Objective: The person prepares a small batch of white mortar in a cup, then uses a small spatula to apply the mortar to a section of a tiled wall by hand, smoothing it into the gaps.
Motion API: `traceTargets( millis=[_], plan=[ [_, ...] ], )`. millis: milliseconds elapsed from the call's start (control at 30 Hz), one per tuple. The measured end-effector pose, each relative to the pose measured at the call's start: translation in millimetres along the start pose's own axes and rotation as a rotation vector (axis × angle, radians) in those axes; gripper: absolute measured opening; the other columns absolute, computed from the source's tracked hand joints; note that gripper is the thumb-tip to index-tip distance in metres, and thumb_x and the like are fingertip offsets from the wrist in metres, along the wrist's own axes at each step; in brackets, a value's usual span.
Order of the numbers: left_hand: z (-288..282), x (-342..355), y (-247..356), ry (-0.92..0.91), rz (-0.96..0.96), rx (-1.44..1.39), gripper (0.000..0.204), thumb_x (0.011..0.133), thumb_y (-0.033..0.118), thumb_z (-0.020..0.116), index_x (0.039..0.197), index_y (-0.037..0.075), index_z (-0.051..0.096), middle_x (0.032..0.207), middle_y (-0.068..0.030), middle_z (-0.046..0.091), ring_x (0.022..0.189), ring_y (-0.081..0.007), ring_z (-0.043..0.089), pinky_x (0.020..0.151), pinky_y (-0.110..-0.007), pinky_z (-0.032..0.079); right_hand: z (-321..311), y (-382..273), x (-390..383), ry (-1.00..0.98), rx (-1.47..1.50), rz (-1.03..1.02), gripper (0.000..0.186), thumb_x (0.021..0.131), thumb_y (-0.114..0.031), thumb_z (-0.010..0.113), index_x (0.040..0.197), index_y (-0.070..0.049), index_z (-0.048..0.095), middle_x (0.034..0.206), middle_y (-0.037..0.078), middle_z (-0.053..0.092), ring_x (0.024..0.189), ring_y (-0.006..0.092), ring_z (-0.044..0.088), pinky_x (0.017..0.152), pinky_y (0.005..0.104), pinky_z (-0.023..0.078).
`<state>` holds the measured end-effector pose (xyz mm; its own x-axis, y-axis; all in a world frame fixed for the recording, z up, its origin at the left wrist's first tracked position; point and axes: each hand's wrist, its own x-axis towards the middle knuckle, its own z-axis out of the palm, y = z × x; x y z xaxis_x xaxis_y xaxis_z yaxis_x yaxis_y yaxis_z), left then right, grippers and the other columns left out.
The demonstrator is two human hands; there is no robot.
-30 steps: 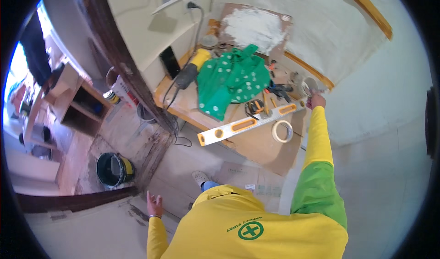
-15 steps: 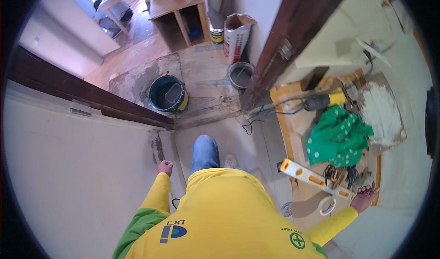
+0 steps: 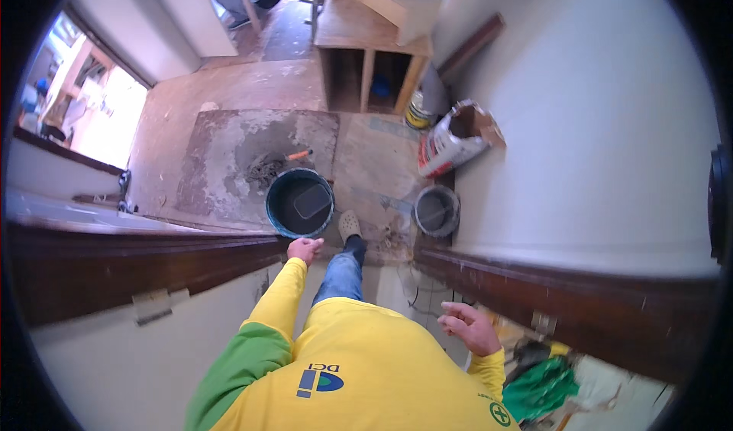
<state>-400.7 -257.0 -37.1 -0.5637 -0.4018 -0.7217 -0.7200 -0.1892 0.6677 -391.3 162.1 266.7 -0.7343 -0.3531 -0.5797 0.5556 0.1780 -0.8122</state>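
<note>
My left hand (image 3: 305, 249) is held low, fingers curled together with nothing visible in them, just short of a dark round bucket (image 3: 275, 216). Inside that bucket a pale rectangular shape shows; whether it is an object or a reflection I cannot tell. My right hand (image 3: 469, 330) hangs at my right side, empty and with fingers apart, close to the brown door frame (image 3: 550, 297). One foot in a light clog (image 3: 350, 225) is set down just right of the dark bucket. A smaller grey bucket (image 3: 453, 225) stands further right.
Beyond the dark bucket lie a grey heap (image 3: 266, 170) and an orange-handled tool (image 3: 299, 154). An opened paper sack (image 3: 450, 147) leans by the right wall, beside a yellow-labelled can (image 3: 418, 116). A wooden cabinet (image 3: 366, 38) stands behind. Green cloth (image 3: 542, 389) lies at lower right.
I have stepped forward into the doorway, so the buckets are nearer. My right hand has left the bench with the spirit level and swung forward; my left hand has come near the dark bucket.
</note>
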Motion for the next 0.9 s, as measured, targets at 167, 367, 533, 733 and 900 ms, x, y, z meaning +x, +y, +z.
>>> traceTargets(
  millis=[167, 367, 533, 733, 900],
  plan=[
    [-21, 72, 158, -0.357, -0.107, -0.802, 0.064, 0.089, 0.065, 0.046, 0.082, 0.003, 0.065, 0.079, -0.0124, 0.068, 0.072, -0.0265, 0.068, 0.076, -0.040, 0.056, -43, -29, 161, 0.151, -0.596, 0.049, 0.046, 0.084, -0.031, 0.069, 0.115, 0.002, 0.062, 0.088, 0.008, 0.066, 0.077, 0.0115, 0.060, 0.074, 0.0255, 0.049],
    [-56, 142, 270, -0.223, -0.007, -0.863, 0.052, 0.092, 0.056, 0.049, 0.089, 0.007, 0.064, 0.082, -0.0084, 0.068, 0.072, -0.0226, 0.066, 0.074, -0.037, 0.053, -59, -90, 288, 0.194, -0.513, 0.315, 0.039, 0.087, -0.030, 0.066, 0.111, 0.001, 0.063, 0.082, 0.007, 0.065, 0.064, 0.0136, 0.061, 0.056, 0.0282, 0.050],
    [-94, 226, 238, -0.026, -0.025, -0.486, 0.025, 0.092, 0.030, 0.058, 0.076, 0.012, 0.058, 0.070, 0.0016, 0.059, 0.060, -0.0099, 0.057, 0.049, -0.027, 0.040, -68, -136, 414, -0.049, -0.858, 0.255, 0.039, 0.086, -0.032, 0.066, 0.109, 0.000, 0.066, 0.088, 0.010, 0.069, 0.068, 0.0185, 0.065, 0.061, 0.0314, 0.053],
    [-123, 261, 197, 0.413, -0.493, -0.279, 0.032, 0.088, 0.032, 0.065, 0.087, 0.000, 0.063, 0.072, -0.0084, 0.065, 0.054, -0.0178, 0.062, 0.048, -0.037, 0.049, -26, -249, 647, -0.268, -1.204, 0.151, 0.043, 0.084, -0.036, 0.066, 0.110, -0.002, 0.066, 0.090, 0.019, 0.070, 0.079, 0.0218, 0.069, 0.072, 0.0337, 0.053],
    [-144, 278, 229, 0.546, -0.670, -0.321, 0.052, 0.085, 0.047, 0.065, 0.104, -0.001, 0.065, 0.081, -0.0087, 0.067, 0.058, -0.0201, 0.065, 0.047, -0.035, 0.051, 78, -366, 823, -0.451, -0.985, -0.014, 0.044, 0.084, -0.036, 0.068, 0.114, -0.003, 0.065, 0.096, 0.012, 0.069, 0.084, 0.0216, 0.066, 0.078, 0.0295, 0.052]
  ],
)
